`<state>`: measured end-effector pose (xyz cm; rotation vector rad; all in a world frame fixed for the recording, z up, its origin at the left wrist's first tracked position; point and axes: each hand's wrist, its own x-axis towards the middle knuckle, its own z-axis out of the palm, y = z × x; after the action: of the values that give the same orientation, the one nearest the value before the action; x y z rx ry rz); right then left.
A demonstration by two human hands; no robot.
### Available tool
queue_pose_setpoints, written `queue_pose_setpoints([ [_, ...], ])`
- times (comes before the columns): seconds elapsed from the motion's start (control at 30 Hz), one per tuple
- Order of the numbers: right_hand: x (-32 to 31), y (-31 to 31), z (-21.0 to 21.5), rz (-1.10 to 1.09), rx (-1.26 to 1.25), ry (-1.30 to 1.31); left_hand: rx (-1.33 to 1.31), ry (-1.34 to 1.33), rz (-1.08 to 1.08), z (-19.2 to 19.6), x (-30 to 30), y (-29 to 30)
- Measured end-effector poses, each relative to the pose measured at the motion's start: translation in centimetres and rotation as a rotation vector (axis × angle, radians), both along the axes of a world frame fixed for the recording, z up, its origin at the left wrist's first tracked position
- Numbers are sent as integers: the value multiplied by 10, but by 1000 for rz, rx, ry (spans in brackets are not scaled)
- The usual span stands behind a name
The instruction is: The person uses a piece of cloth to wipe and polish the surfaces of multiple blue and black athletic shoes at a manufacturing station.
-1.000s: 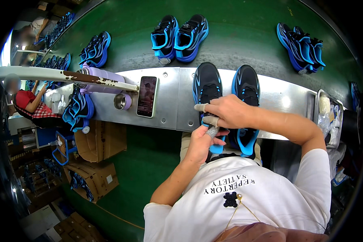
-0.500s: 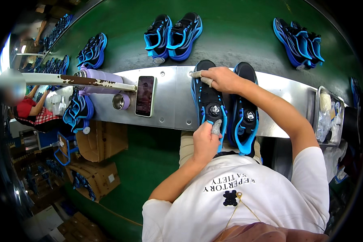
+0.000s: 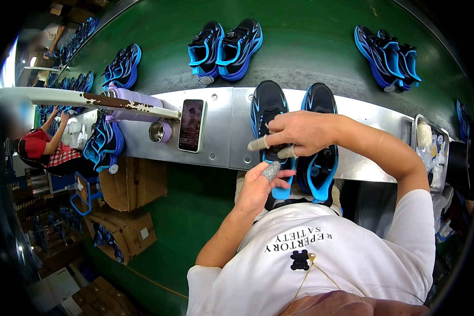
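Note:
Two black sneakers with blue trim stand side by side at the metal ledge, toes pointing away from me; they are the left sneaker and the right sneaker. My right hand reaches across over the laces and dial area of the left sneaker, its fingers bent and apart, with pale covers on some fingertips. At that sneaker's heel opening is my left hand, a grey cover on one digit and the other fingers stretched over the blue collar. The left sneaker's dial is hidden beneath my hands.
A phone, a purple bottle and its cup-like lid sit left on the metal ledge. Sneaker pairs stand on the green belt. A tray of small items is at right. Cardboard boxes stand below left.
My right hand has come back from the left sneaker's toe to its middle. My left hand has shifted slightly left and down, its fingers now spread instead of curled at the collar.

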<state>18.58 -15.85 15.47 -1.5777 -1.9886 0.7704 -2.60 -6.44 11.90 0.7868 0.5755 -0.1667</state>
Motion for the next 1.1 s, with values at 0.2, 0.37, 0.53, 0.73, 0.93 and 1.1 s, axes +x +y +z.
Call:
queue_pose_setpoints([
  [0.2, -29, -9, -13, -263, -46, -54, 70, -18, 40, 1, 3, -14],
  [0.37, -54, -14, 1, -518, -170, 2, 151, -14, 56, 2, 6, -17],
  [0.53, 10, -13, 16, -742, -180, 203, -9, 40, 10, 4, 2, -8],
  [0.73, -8, -9, 19, -154, -213, 86, 36, 46, -8, 7, 3, -11],
  [0.93, -48, -23, -13, -442, 4, -82, 107, 48, 26, 8, 5, -21],
  [1.1, -6, -24, 4, -628, -188, 240, 98, 61, -52, 20, 0, -12],
])
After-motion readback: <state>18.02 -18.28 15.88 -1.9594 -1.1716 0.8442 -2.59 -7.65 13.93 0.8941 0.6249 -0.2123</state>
